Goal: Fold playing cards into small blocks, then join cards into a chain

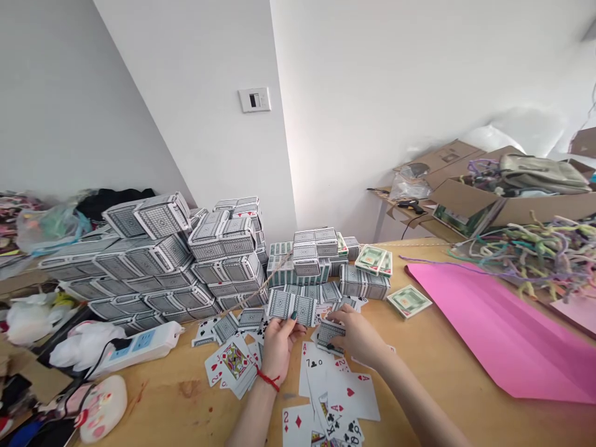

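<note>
Left hand (279,340) grip pinched, thumb over patterned cards (280,305), long axis crosswise, above worktop (419,372). Face-down pile (329,334) just rightward, nearer right hand (357,334); fingers curled over it, whether gripping I can't tell.

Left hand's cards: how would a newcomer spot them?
Over the wooden table, find the left hand wearing a red bracelet. It holds two grey-patterned cards side by side under its thumb, unlike the loose cards lying around.
</note>
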The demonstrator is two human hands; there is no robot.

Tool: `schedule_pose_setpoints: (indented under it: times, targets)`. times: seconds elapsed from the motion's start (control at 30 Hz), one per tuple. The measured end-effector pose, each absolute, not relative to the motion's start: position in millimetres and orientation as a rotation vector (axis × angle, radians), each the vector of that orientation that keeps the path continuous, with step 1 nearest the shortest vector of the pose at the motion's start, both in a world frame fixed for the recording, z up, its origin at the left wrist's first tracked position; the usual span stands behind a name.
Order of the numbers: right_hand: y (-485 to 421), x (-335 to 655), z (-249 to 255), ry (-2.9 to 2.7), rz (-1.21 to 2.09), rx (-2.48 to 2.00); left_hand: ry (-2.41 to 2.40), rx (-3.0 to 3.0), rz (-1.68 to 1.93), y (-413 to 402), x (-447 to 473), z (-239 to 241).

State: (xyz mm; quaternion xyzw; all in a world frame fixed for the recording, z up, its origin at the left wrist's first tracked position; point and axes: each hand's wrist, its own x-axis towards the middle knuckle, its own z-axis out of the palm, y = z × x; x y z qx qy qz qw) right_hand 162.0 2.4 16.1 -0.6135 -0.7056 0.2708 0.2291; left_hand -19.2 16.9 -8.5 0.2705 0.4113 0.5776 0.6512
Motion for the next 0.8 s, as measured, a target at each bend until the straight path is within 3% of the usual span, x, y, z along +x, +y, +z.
schedule_pose_setpoints:
  times: [0.13,0.3,0.4,0.8]
  targets:
    - [6.2,164.3,21.2,-1.71,0.836,-1.625,0.855,0.56,1.334,17.3,-21.2,-7.7]
    - [7.5,163.7,26.5,-1.183,1.43,-1.306,0.712,0.311,1.28,17.6,-25.1,-0.1]
    - [6.2,161.8,28.5,-1.04,1.603,-1.062,0.652,0.195,1.221,16.2,-26.0,4.6]
    - [2.1,154.8,35.3,-0.93,1.706,-0.893,0.633,0.075,1.167,11.4,-23.8,12.2]
